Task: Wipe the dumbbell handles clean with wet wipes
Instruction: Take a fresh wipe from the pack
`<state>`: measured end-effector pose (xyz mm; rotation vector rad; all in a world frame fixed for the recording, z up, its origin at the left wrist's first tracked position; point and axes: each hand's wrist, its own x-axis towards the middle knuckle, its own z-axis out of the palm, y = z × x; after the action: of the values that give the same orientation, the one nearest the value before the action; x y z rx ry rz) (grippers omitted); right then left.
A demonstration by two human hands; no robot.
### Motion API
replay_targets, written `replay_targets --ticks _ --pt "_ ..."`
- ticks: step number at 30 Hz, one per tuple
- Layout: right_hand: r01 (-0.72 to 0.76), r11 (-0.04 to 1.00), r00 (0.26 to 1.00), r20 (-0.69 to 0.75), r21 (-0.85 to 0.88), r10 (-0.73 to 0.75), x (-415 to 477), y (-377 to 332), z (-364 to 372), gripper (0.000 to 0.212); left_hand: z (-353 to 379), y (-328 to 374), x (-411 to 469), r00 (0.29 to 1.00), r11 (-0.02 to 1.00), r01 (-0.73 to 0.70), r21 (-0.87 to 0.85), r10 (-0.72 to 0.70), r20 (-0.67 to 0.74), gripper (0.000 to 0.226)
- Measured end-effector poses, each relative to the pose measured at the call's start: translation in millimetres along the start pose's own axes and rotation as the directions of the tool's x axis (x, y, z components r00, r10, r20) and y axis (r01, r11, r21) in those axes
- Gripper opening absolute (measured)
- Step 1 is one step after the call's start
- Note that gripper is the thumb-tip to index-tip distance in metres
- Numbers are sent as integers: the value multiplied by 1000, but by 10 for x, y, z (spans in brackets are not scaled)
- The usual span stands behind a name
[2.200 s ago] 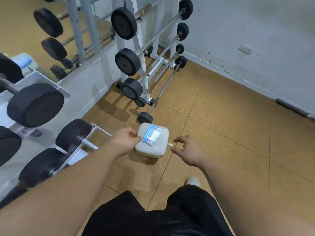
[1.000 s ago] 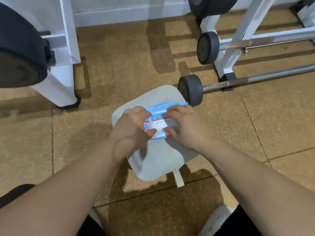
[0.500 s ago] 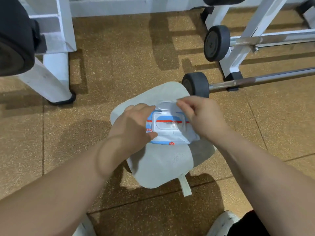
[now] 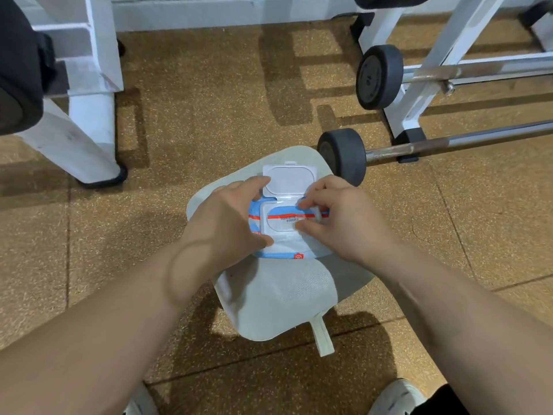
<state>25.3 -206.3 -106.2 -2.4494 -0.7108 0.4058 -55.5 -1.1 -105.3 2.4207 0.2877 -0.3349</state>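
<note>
One wipes pack (image 4: 284,227), one grey cushion (image 4: 278,301). Two barbells at the right: the near barbell (image 4: 342,155) and the far barbell (image 4: 378,76). Two shoes: left shoe (image 4: 139,402), right shoe (image 4: 395,398).

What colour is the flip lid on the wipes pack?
White; the lid stands open above the blue wipes pack, clearest in the head view.

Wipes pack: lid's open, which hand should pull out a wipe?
The right hand, likely: its fingertips pinch at the opening of the wipes pack below the raised lid, while the left hand holds the pack's side steady.
</note>
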Motion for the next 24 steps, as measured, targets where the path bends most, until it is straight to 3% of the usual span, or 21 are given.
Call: replay_targets --ticks 3,8,11,13,15,17,20,22,24 --pt "34 995 999 -32 -95 -38 -16 -75 34 16 8 -12 10 1000 1000 -10 21 10 -4 103" --pt "-35 929 996 67 -367 64 21 -235 -70 34 19 -30 0 1000 999 -23 33 23 8 103" --pt "19 921 994 102 -390 23 5 -322 7 21 48 -52 0 999 999 -34 33 33 4 103" --pt "5 952 994 103 -306 28 -12 -337 50 18 59 -65 -3 999 999 -47 22 47 -2 103" --pt "-42 996 991 122 -82 52 0 -319 62 17 50 -73 -18 998 998 -61 1 61 -21 103" --pt "-46 995 973 229 90 24 12 -287 53 17 37 -77 -36 992 994 -113 -3 113 -49 97" --pt "-27 988 934 356 151 -29 30 -241 -26 40 55 -91 -56 957 958 -279 59 283 -65 72" --pt "-90 968 944 330 233 9 23 -206 -91 43 70 -112 -67 946 938 -312 154 321 -40 53" --pt "-96 956 984 170 276 50 26 -118 -92 38 87 -119 -91 943 912 -304 274 329 -48 41"
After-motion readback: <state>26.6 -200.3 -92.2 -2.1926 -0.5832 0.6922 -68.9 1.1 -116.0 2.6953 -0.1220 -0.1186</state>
